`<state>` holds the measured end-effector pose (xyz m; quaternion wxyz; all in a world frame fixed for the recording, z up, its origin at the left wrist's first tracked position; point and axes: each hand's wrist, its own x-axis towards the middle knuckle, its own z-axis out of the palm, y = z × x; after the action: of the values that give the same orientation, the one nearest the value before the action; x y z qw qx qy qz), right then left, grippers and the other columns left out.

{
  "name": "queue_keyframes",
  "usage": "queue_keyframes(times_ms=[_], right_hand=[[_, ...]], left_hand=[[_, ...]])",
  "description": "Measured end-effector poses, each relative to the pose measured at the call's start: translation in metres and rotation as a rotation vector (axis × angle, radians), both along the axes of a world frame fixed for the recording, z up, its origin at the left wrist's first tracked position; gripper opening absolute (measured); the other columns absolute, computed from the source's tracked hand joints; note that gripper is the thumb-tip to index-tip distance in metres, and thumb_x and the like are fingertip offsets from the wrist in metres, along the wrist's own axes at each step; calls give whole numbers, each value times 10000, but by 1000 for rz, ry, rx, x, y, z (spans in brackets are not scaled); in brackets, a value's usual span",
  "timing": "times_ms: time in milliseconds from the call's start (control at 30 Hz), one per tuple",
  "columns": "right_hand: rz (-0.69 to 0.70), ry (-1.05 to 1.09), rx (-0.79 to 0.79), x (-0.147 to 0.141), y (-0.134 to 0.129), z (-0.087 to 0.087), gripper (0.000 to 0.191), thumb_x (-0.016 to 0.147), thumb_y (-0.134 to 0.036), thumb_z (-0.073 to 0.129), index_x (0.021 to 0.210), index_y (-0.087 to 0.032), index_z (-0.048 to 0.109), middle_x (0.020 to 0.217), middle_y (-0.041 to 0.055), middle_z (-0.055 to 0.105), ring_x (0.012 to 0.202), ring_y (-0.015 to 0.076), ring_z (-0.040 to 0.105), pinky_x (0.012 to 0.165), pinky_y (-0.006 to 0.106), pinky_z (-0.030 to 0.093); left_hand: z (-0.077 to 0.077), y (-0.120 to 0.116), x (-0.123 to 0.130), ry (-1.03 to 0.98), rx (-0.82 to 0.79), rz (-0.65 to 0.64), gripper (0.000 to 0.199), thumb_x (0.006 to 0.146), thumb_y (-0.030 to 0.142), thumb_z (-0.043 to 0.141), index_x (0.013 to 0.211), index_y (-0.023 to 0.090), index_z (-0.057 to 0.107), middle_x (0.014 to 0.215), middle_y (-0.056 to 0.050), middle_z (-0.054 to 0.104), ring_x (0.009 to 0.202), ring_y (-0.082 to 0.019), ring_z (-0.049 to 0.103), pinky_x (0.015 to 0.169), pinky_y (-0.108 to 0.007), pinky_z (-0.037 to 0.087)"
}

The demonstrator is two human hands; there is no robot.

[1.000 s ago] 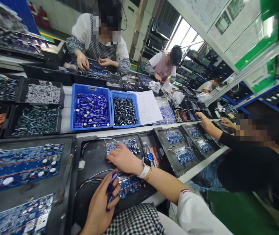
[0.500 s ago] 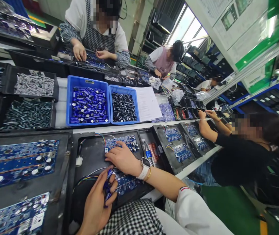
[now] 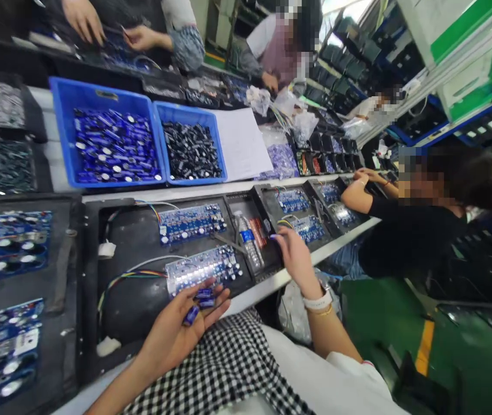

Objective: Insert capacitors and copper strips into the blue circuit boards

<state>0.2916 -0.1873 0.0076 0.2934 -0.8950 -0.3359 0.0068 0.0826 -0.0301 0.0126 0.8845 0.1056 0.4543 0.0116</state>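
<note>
My left hand (image 3: 172, 331) is turned palm up, fingers curled loosely round several blue cylindrical capacitors (image 3: 203, 297). It is in front of the lower blue circuit board (image 3: 205, 268), hiding part of its near edge. A second circuit board (image 3: 192, 222) lies behind it in the same black tray (image 3: 131, 253), with coloured wires running from both boards. To the right, my right hand (image 3: 295, 256) is raised over the tray's right end, thumb and finger pinched together. A small bluish bit shows at the fingertips, too small to name. My right wrist wears a watch with a white band.
Behind the tray stand a blue bin of blue capacitors (image 3: 114, 150) and a blue bin of black ones (image 3: 192, 144), beside paper sheets (image 3: 243, 141). A clear bottle (image 3: 250, 245) lies in the tray's side compartment. A co-worker (image 3: 410, 213) sits at the right; others work opposite.
My right hand has left the circuit boards and moved right, past the bottle. My left hand has opened somewhat, palm up, showing the capacitors. The view has shifted.
</note>
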Motion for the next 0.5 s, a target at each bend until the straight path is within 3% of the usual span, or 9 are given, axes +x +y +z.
queue_keyframes(times_ms=[67,133,200,267,367,500], right_hand=[[-81,18,-81,13,-29,-9,291,982,-383,420,1074,-161,585,1129,176,683,1013,304,658,891,465,487],[-62,75,-120,14,-45,-16,270,986,-358,409,1102,-167,559,1143,166,682,1009,305,659,874,454,491],[-31,93,-114,11,-49,-19,246,992,-348,409,1106,-181,550,1135,143,685,1012,293,657,883,434,485],[10,115,-96,7,-47,-18,227,998,-350,412,1100,-198,548,1143,123,685,1023,276,655,894,410,480],[147,207,-99,9,-43,-8,201,1002,-342,433,1108,-222,554,1204,95,673,1023,239,664,888,363,482],[449,290,-159,47,-43,11,169,992,-319,479,1088,-248,600,1170,46,694,977,193,674,857,307,489]], left_hand=[[-1,-9,6,4,-1,-57,275,960,96,392,1097,26,619,1064,-224,668,942,-268,703,765,-358,627],[-2,-18,14,9,40,-132,300,964,94,397,1148,30,625,1078,-213,663,886,-227,706,696,-298,628],[-1,-25,25,-5,92,-200,289,951,87,437,1152,45,640,1040,-175,659,752,-159,682,539,-202,582],[3,-29,37,-44,128,-254,271,934,100,491,1152,66,648,946,-124,639,597,-91,593,380,-124,447],[12,-34,58,-110,177,-297,266,922,162,553,1174,127,631,796,-39,557,464,-33,417,300,-76,249],[19,-44,93,-143,293,-346,154,914,285,594,1003,159,597,687,26,461,414,-9,285,307,-57,156]])
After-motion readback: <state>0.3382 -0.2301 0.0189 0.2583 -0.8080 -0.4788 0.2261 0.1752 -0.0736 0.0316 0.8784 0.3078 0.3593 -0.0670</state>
